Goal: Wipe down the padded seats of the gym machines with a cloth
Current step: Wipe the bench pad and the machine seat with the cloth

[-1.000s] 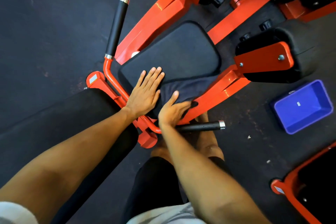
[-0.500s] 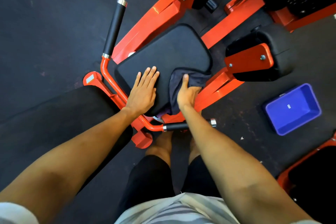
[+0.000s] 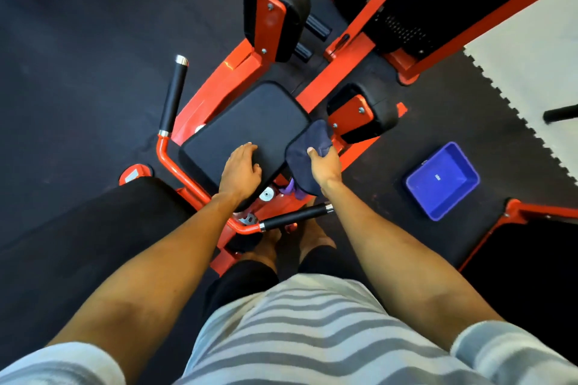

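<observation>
Cloth [image 3: 305, 151] bunched in right hand [image 3: 325, 166], gripped under thumb, hanging at right edge of seat pad [image 3: 247, 122]. Left hand [image 3: 239, 170] rests relaxed on pad's near end, grasping nothing. Best: flatten cloth, overlap strokes, shift left hand to reach covered patch.

Dark rubber flooring [image 3: 78, 40] covers most of the room — at the far right it meets a pale grey mat [image 3: 531, 50] along a jigsaw-toothed seam. A blue plastic tub [image 3: 453, 166] sits on the dark floor at right, near an orange-red machine frame [image 3: 516, 208].
</observation>
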### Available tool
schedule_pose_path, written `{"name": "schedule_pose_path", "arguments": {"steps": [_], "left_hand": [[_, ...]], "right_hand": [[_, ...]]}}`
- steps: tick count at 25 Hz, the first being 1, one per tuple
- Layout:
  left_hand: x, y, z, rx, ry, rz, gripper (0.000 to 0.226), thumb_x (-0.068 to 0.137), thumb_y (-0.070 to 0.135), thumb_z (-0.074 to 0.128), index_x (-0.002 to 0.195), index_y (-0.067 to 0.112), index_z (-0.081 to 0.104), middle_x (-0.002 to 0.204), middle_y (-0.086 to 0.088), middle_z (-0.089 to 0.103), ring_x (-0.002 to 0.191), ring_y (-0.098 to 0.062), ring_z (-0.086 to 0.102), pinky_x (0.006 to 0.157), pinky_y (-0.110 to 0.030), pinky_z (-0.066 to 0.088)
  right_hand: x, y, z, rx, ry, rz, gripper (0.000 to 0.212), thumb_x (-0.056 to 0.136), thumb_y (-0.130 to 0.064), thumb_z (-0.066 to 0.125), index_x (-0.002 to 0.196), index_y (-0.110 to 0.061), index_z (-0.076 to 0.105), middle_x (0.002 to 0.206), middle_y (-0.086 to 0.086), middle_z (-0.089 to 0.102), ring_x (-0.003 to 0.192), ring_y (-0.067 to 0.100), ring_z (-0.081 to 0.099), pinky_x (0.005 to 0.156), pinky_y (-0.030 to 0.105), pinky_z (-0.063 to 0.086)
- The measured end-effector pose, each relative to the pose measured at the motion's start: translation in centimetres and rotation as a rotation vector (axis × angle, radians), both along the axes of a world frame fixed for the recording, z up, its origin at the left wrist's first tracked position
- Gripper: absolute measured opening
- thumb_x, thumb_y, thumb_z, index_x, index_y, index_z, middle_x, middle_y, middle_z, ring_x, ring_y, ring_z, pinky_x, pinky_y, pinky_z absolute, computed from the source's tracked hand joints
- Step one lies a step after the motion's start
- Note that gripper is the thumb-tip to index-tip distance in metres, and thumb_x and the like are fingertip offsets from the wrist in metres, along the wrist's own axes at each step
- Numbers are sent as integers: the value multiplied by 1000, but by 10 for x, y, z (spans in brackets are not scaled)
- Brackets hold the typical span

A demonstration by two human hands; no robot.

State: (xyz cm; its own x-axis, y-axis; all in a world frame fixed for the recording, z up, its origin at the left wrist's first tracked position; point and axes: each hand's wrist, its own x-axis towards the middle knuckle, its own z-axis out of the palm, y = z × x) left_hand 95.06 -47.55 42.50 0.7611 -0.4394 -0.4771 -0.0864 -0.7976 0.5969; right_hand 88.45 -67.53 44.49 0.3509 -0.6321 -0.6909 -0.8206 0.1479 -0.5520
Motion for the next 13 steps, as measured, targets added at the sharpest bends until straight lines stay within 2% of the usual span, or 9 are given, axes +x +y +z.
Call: {"name": "schedule_pose_path", "arguments": {"steps": [2, 5, 7, 9, 13], "left_hand": [[4, -10, 20, -43, 11, 38, 52, 96, 11, 55, 147, 8, 44, 152, -12, 45, 142, -29, 39, 118, -41, 32], [8, -28, 52, -119, 12, 54, 50, 98, 12, 53, 147, 8, 44, 153, -10, 44, 142, -28, 38, 117, -38, 30], [12, -42, 69, -179, 6, 55, 49, 100, 12, 53, 148, 8, 43, 153, -8, 43, 143, -25, 36, 117, -37, 30], [12, -54, 82, -235, 10, 44, 49, 100, 12, 52, 148, 9, 42, 153, -7, 43, 143, -24, 35, 117, -36, 30], [9, -79, 100, -298, 18, -5, 47, 101, 12, 52, 146, 11, 43, 151, -7, 44, 142, -23, 36, 118, -38, 31]], "right_hand": [[-7, -10, 27, 19, -25, -25, 37, 97, -24, 67, 125, -4, 56, 112, 6, 63, 105, 23, 60, 85, 28, 41], [-28, -28, 70, 81, -139, -120, 36, 86, -13, 68, 118, -3, 57, 102, 8, 67, 99, 25, 64, 78, 31, 48], [-42, -36, 101, 132, -205, -120, 46, 74, -10, 65, 118, -9, 52, 102, 5, 64, 96, 22, 63, 76, 32, 51], [-56, -45, 125, 84, -221, -64, 58, 67, -10, 65, 123, -13, 49, 107, 5, 62, 93, 16, 61, 76, 32, 52], [-75, -66, 155, -117, -211, -51, 46, 82, -4, 75, 117, -19, 49, 105, 17, 70, 88, 18, 63, 86, 44, 53]]}}
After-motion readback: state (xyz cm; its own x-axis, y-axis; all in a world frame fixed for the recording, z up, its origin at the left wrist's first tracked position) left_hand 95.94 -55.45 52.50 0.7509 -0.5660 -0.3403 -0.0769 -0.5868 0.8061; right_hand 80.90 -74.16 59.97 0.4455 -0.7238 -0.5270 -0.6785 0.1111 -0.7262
